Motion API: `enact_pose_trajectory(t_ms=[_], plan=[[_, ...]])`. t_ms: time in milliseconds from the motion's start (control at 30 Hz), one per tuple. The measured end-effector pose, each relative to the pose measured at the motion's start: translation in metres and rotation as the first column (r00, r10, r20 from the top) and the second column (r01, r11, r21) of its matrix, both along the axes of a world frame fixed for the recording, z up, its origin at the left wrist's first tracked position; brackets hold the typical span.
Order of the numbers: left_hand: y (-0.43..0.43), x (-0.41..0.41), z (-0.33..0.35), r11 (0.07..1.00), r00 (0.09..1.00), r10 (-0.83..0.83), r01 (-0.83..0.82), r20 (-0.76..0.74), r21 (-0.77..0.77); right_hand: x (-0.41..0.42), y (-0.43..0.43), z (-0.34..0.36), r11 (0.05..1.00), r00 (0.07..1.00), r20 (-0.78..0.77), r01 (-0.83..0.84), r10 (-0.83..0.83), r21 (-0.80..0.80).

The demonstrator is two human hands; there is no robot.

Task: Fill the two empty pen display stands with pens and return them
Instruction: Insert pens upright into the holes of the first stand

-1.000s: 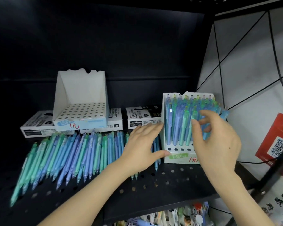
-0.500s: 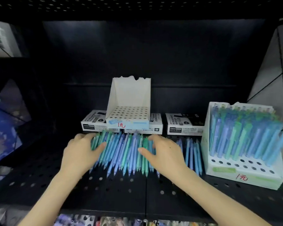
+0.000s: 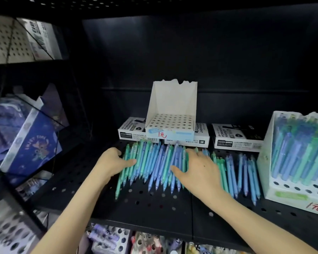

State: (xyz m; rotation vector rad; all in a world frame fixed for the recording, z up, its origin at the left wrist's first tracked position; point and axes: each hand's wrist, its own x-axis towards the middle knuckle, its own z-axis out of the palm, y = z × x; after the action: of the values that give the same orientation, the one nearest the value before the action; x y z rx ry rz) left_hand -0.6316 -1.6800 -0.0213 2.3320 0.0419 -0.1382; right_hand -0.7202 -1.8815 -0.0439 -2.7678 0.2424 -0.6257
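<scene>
Dozens of loose pens [image 3: 154, 162], laid front-to-back just before the empty stand [image 3: 171, 123], are flanked: left hand [image 3: 112, 162] cupped at the edge, grip unclear; right hand [image 3: 198, 169] flat on top.

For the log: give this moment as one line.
phase: gathering loose pens | left hand: at pile's left edge | right hand: flat on pile | empty stand: unfilled | full stand: right

Dim overall. Black shelf [image 3: 154, 208] and back wall [image 3: 191, 52] swallow detail. Light comes from above and in front, brightest on empty stand [image 3: 173, 101] at 12 o'clock and pens [image 3: 154, 162] at centre. Peg panel [image 3: 6, 39] at 10 o'clock glares. Goods [image 3: 7, 231] at 8 o'clock are smeared. Edges bow. Filled stand [image 3: 267, 140] at 3 o'clock is soft.
</scene>
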Motion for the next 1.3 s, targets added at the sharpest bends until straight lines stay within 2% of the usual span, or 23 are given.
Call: enact_pose_trajectory(t_ms=[167, 500, 600, 700, 767, 867, 1033, 1100, 1233, 1300], plan=[[-0.003, 0.005, 0.0, 0.998, 0.999, 0.009, -0.011, -0.037, -0.06, -0.002, 0.003, 0.0, 0.999, 0.999, 0.007, -0.033, 0.032, 0.035], [0.005, 0.013, -0.008, 0.985, 0.999, -0.049, 0.045, -0.021, -0.165, -0.006, 0.0, 0.011, 0.943, 0.995, -0.089, -0.003, 0.035, 0.333], [0.002, 0.008, -0.003, 0.956, 1.0, -0.007, 0.015, 0.029, -0.293, -0.008, -0.005, 0.019, 0.862, 0.992, -0.113, 0.006, 0.059, 0.506], [0.0, 0.0, 0.008, 0.876, 0.999, 0.031, -0.012, 0.032, -0.482, -0.01, -0.013, 0.026, 0.723, 0.992, -0.112, 0.03, 0.065, 0.69], [-0.003, -0.008, 0.017, 0.803, 0.999, 0.013, 0.019, 0.049, -0.596, -0.011, -0.019, 0.03, 0.645, 0.99, -0.117, 0.039, 0.079, 0.764], [-0.012, -0.021, 0.032, 0.719, 0.99, -0.042, 0.124, 0.136, -0.684, -0.018, -0.027, 0.039, 0.54, 0.989, -0.098, 0.024, 0.109, 0.841], [-0.051, -0.042, 0.052, 0.534, 0.937, -0.218, 0.348, 0.273, -0.77, -0.053, -0.044, 0.054, 0.419, 0.992, 0.021, -0.073, 0.127, 0.905], [-0.07, -0.049, 0.056, 0.494, 0.905, -0.283, 0.421, 0.318, -0.761, -0.071, -0.053, 0.061, 0.378, 0.991, 0.081, -0.115, 0.104, 0.919], [-0.111, -0.061, 0.057, 0.52, 0.848, -0.335, 0.529, 0.41, -0.67, -0.107, -0.078, 0.074, 0.328, 0.977, 0.208, -0.181, -0.048, 0.927], [-0.132, -0.066, 0.056, 0.545, 0.828, -0.344, 0.56, 0.442, -0.625, -0.124, -0.094, 0.079, 0.345, 0.946, 0.288, -0.224, -0.146, 0.912]])
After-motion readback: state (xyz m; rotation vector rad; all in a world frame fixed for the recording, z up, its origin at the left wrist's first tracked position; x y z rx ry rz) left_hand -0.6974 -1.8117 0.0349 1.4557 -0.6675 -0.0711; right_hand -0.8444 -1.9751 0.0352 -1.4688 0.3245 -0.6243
